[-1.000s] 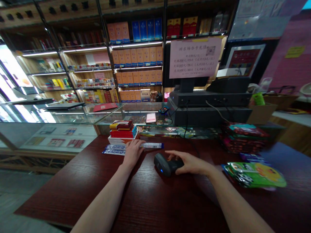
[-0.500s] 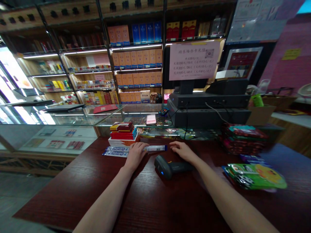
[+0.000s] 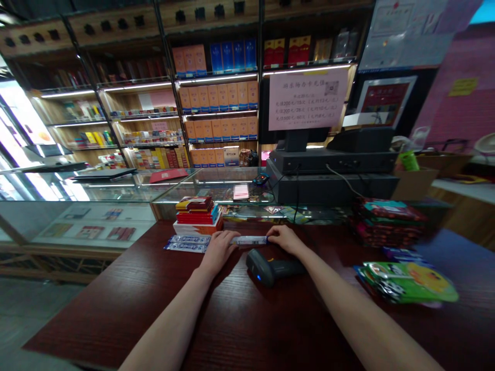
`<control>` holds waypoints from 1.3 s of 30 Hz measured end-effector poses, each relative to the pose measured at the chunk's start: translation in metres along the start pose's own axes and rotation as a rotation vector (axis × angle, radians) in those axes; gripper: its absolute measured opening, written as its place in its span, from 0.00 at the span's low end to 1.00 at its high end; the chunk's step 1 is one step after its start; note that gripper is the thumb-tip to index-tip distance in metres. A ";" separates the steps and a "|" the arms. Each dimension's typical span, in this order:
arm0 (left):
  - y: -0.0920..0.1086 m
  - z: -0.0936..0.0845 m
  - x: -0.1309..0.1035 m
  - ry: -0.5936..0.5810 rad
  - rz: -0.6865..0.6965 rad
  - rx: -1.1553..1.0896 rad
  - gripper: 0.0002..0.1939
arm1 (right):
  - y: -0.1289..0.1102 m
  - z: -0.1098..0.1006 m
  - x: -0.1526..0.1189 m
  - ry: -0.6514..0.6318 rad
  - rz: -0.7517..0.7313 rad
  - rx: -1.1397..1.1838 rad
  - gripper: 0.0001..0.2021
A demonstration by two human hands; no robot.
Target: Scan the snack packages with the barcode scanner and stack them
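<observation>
A long white-and-blue packet [image 3: 250, 240] lies across the dark red table [image 3: 240, 319]. My left hand [image 3: 221, 249] has its fingers closed on the packet's left end, and my right hand [image 3: 285, 239] pinches its right end. Two similar packets [image 3: 187, 243] lie side by side just left of my left hand. A black barcode scanner [image 3: 266, 269] rests on the table between my forearms. Behind the packets stands a pile of red and yellow boxes [image 3: 198, 214] on a white and orange box.
Green packages [image 3: 410, 281] and a stack of dark red packages [image 3: 389, 221] sit at the right. A black register [image 3: 332, 175] stands behind on the glass counter [image 3: 209, 180]. Shelves with orange boxes [image 3: 220, 98] line the back.
My right hand has moved slightly left and its fingers have closed on the right end of the packet. My left hand has shifted slightly right along it.
</observation>
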State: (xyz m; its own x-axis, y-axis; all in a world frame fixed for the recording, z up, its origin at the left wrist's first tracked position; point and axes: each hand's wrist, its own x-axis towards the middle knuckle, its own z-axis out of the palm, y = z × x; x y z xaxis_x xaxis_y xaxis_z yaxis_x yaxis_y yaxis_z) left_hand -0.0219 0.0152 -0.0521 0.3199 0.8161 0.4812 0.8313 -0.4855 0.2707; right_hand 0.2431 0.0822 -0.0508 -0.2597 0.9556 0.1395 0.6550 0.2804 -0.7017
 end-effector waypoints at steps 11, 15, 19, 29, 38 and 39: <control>-0.001 -0.009 0.002 -0.098 -0.044 -0.301 0.18 | -0.019 -0.019 -0.020 0.000 -0.081 0.099 0.02; 0.005 -0.015 0.004 -0.150 -0.070 -0.401 0.16 | -0.021 -0.023 -0.020 0.017 -0.127 0.128 0.01; 0.002 -0.017 0.008 -0.128 -0.107 -0.411 0.17 | -0.021 -0.025 -0.018 0.052 -0.162 0.128 0.01; -0.009 -0.051 0.008 -0.135 -0.080 -0.421 0.18 | -0.040 -0.019 -0.018 -0.020 -0.182 0.267 0.07; -0.045 -0.094 -0.015 -0.171 -0.076 -0.367 0.20 | -0.093 -0.003 -0.016 -0.179 -0.290 0.246 0.08; -0.050 -0.099 -0.018 -0.165 -0.081 -0.363 0.21 | -0.100 0.000 -0.016 -0.188 -0.296 0.244 0.08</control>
State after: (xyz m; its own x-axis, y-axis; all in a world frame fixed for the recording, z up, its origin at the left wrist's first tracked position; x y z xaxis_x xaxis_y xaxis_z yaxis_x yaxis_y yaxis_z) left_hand -0.1140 -0.0067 0.0080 0.3533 0.8811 0.3146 0.6517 -0.4730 0.5930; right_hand 0.1817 0.0394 0.0169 -0.5508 0.7976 0.2459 0.3513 0.4888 -0.7985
